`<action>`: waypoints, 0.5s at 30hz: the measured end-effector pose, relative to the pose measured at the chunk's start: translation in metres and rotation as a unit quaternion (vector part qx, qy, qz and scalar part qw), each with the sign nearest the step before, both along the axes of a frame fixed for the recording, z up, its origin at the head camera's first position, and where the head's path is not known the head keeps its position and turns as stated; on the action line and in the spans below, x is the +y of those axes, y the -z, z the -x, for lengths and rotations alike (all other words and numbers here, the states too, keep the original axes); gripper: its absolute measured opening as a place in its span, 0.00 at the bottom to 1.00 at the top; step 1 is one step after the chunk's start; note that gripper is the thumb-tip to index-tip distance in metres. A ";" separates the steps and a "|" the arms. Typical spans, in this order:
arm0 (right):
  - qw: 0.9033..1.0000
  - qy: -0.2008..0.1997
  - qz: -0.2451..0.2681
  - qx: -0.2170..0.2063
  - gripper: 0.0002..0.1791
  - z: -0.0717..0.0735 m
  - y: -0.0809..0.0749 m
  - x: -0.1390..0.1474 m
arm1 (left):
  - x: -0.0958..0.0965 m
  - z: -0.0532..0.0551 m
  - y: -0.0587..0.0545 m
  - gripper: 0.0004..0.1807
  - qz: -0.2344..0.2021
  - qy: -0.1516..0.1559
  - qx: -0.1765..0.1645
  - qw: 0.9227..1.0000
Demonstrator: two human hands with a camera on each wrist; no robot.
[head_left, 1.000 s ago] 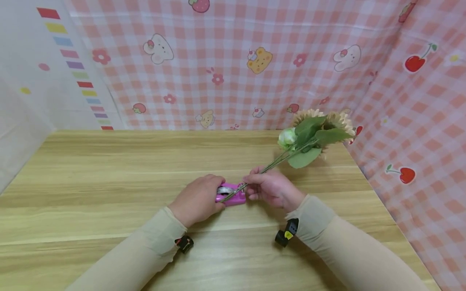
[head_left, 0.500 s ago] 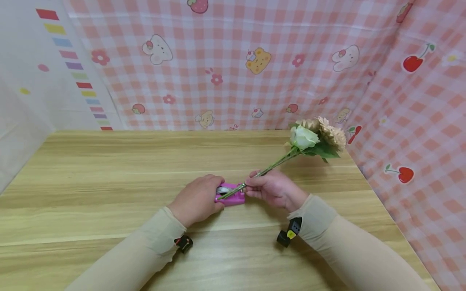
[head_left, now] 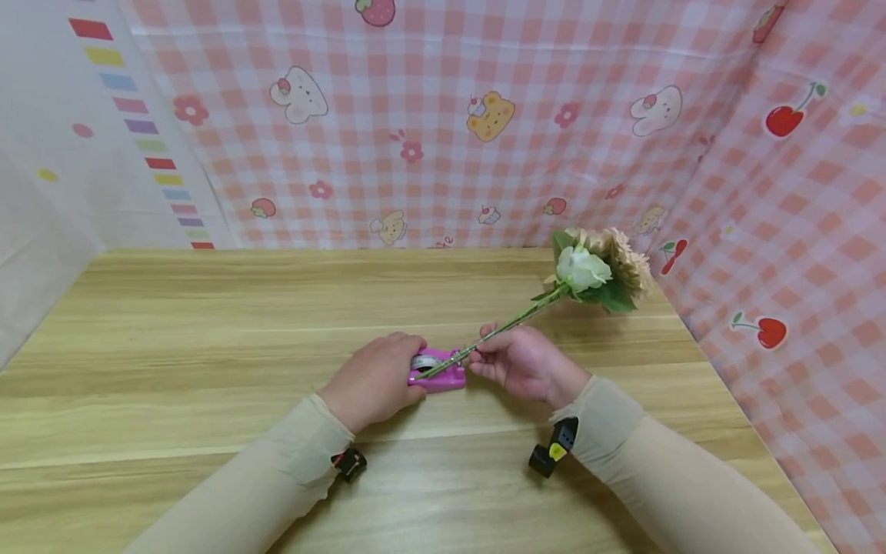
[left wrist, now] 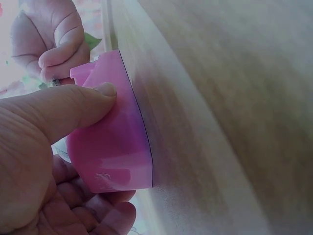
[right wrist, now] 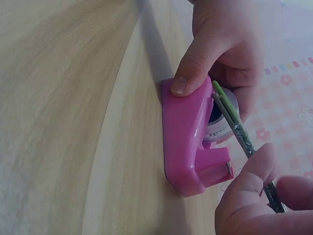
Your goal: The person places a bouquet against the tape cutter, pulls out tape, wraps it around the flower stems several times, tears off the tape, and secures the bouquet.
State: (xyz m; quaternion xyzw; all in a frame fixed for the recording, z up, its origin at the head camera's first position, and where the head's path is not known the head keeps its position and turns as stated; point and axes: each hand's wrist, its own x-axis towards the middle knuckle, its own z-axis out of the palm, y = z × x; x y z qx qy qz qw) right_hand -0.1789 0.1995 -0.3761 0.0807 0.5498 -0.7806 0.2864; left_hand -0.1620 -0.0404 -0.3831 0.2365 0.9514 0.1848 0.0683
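Note:
My left hand grips a pink tape dispenser that stands on the table, its thumb along one side wall. A roll of clear tape sits in the dispenser. Between thumb and fingers, my right hand pinches a bunch of artificial flowers by the stems. Shiny tape appears wrapped round the stems near the fingers. The stem ends lie over the dispenser beside the roll; touching or apart, I cannot tell. A white rose and beige blooms point to the back right.
The wood-grain table spreads out around both hands. A pink checked cloth hangs behind it, and another checked cloth borders the right edge. White cloth covers the left side.
The right hand has rolled the flower stems, so the white rose now faces up and forward, and the blooms sit slightly lower. My left hand and the dispenser have stayed in place.

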 end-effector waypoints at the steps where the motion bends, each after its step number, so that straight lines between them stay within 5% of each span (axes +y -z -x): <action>1: 1.000 0.000 0.007 -0.001 0.10 0.000 0.000 0.000 | 0.000 0.000 0.000 0.37 0.000 0.000 0.001 1.000; 15: 0.997 0.041 -0.071 0.014 0.15 0.004 0.003 -0.007 | 0.000 0.000 0.000 0.37 0.000 0.003 0.008 1.000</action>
